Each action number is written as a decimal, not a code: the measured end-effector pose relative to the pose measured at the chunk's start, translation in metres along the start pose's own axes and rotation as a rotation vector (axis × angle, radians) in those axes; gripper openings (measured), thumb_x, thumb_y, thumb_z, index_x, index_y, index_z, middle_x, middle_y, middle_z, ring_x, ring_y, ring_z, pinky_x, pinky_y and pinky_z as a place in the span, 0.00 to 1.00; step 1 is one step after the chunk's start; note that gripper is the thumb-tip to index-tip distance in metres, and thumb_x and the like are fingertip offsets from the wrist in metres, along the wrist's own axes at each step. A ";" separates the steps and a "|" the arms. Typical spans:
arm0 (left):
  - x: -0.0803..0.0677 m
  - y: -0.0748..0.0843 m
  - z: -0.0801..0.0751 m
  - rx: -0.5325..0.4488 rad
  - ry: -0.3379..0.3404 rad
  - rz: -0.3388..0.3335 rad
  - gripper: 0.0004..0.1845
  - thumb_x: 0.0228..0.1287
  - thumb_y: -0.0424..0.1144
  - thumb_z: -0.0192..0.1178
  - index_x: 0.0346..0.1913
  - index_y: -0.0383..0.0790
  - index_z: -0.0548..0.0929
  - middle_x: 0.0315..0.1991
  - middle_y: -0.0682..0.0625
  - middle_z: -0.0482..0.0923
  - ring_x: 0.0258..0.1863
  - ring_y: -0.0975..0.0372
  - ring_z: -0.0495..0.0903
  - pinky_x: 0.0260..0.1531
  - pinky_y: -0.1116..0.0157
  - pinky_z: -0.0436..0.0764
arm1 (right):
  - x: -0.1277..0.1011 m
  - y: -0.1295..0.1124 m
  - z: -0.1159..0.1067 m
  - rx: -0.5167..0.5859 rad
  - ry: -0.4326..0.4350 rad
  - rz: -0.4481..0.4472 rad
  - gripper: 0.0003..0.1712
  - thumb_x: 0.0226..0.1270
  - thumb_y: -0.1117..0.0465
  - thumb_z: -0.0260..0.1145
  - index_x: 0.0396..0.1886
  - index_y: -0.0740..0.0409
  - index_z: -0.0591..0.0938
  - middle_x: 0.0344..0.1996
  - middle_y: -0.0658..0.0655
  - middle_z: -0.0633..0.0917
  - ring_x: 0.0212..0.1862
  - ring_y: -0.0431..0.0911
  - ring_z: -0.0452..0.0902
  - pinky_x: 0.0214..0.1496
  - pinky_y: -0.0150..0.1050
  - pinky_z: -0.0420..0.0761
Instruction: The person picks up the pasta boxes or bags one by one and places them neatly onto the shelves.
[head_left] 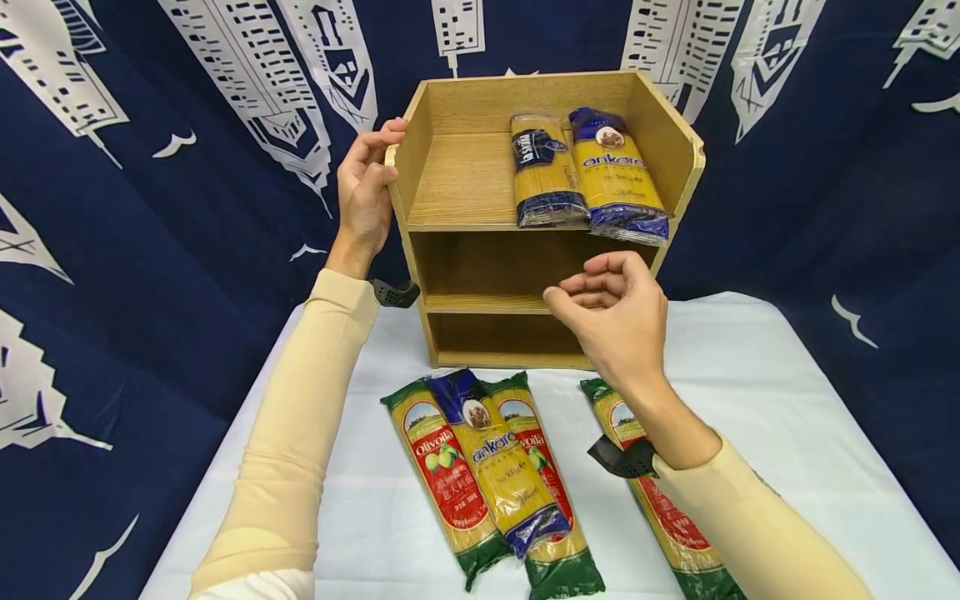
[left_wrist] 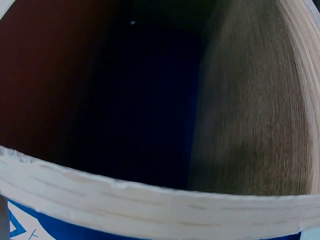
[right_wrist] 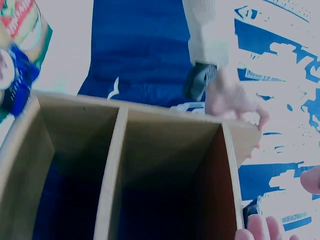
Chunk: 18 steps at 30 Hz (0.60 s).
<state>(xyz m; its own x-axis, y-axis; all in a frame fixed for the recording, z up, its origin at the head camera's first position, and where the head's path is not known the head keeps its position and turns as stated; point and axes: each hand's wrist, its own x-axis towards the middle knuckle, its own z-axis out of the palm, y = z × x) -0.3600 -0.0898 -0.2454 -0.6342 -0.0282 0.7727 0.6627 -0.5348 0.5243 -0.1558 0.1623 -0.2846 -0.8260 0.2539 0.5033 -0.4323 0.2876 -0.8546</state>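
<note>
Shelf unit (head_left: pixel 468 183) top, right of left hand (head_left: pixel 366 190) grip: two spaghetti packs (head_left: pixel 551 179). Below-right of grip, on tablecloth (head_left: pixel 375 533): Olivoilà packs (head_left: pixel 448 479).

"ankara" and "500g" mark 2 blue-topped packets (head_left: pixel 618 171); "Olivoilà", 2 green-ended packets (head_left: pixel 446 467).

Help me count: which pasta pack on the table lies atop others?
The Ankara pack on the table: it overlaps two Olivoilà packs; the third Olivoilà pack lies apart.
</note>
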 end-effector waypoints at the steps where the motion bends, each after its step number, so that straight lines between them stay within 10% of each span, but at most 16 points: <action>1: 0.000 0.000 0.000 -0.001 0.000 0.000 0.17 0.46 0.28 0.51 0.41 0.34 0.83 0.55 0.36 0.79 0.66 0.49 0.71 0.70 0.60 0.65 | -0.005 0.000 -0.002 0.004 -0.020 0.010 0.24 0.54 0.64 0.78 0.46 0.62 0.75 0.34 0.60 0.88 0.30 0.45 0.86 0.35 0.33 0.84; 18: 0.000 0.001 -0.003 -0.009 -0.005 -0.012 0.17 0.47 0.28 0.52 0.41 0.34 0.83 0.56 0.37 0.80 0.66 0.51 0.72 0.69 0.60 0.66 | -0.078 0.044 0.004 -0.246 -0.390 0.383 0.42 0.53 0.53 0.80 0.64 0.60 0.70 0.49 0.57 0.84 0.46 0.50 0.83 0.42 0.43 0.84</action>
<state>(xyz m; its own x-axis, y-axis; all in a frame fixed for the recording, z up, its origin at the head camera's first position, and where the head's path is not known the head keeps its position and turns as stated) -0.3608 -0.0924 -0.2455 -0.6399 -0.0175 0.7682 0.6515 -0.5425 0.5303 -0.1119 0.1520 -0.3618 -0.9984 0.0375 0.0416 -0.0198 0.4596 -0.8879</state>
